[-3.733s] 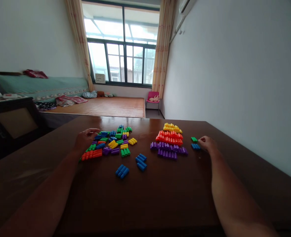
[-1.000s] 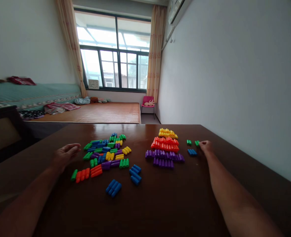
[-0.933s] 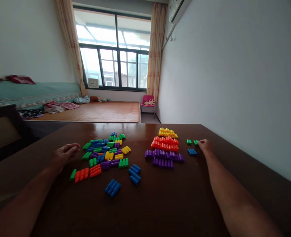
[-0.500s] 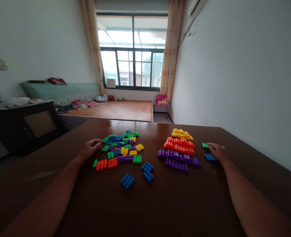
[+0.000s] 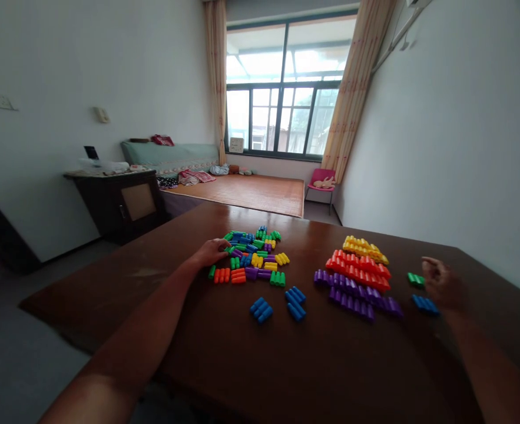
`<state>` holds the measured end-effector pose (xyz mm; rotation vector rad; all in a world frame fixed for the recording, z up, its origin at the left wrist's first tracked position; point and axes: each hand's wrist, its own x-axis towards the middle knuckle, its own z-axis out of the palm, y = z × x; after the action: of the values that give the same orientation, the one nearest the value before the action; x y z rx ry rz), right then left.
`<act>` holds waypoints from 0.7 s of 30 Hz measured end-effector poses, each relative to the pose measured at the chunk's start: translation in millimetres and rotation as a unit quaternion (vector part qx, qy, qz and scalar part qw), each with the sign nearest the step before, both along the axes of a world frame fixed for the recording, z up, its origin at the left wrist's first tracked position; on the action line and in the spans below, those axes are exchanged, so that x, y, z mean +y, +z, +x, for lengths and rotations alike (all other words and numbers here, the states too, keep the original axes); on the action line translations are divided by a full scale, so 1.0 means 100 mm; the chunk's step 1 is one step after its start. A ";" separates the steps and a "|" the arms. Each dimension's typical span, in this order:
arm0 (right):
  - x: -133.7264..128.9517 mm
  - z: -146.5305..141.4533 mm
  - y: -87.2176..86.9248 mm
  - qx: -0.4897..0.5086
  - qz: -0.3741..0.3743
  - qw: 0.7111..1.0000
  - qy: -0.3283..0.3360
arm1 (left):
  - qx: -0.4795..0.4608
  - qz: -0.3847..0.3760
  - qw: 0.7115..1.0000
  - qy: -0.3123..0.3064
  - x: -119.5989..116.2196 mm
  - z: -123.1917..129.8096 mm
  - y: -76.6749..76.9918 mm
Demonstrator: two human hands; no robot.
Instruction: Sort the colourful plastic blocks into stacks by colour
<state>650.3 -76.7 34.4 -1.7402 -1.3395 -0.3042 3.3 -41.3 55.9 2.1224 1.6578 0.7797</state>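
At the left edge of a mixed pile of coloured plastic blocks [image 5: 253,260], my left hand [image 5: 212,253] has its fingers closed at a green block [image 5: 230,249]. Each block looks like a row of small joined tubes. On the right, my right hand [image 5: 440,284] is lifted a little off the table, slightly blurred, with its fingers loosely bent and nothing seen in them. Just left of its fingers lies a green block row [image 5: 416,280]. A blue block row [image 5: 424,304] lies below that hand.
Between my hands stand sorted rows of yellow blocks [image 5: 364,249], red-orange blocks [image 5: 359,270] and purple blocks [image 5: 354,294]. Loose blue blocks [image 5: 261,310] lie nearer me on the brown table [image 5: 242,365]. Beyond it are a bed [image 5: 260,194], a pink chair [image 5: 321,179] and a cabinet [image 5: 122,203].
The view has turned left, so everything appears further right. My right hand has lifted away from the green block row it was touching. My left hand has moved closer against the pile's edge.
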 end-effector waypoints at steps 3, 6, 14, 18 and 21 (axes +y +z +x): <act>-0.04 -0.63 0.27 0.033 0.007 0.996 0.087 | -0.071 0.053 0.995 -0.039 -0.05 0.25 0.09; -0.14 -1.47 0.45 0.082 -0.045 0.957 0.274 | -0.151 0.082 0.980 -0.104 -0.14 0.67 0.21; -0.41 -2.99 0.32 0.245 -0.171 0.776 0.556 | -0.131 0.149 0.952 -0.231 -0.55 1.63 0.30; -0.25 -2.69 0.32 0.263 -0.132 0.807 0.512 | -0.095 0.145 0.951 -0.256 -0.53 1.62 0.34; 0.05 -1.82 0.34 0.311 -0.065 0.867 0.384 | -0.093 0.131 0.970 -0.185 -0.32 1.25 0.40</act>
<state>468.4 -71.8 68.8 -1.1066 -1.4357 0.7520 128.2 -73.6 96.0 2.3521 1.0675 1.0804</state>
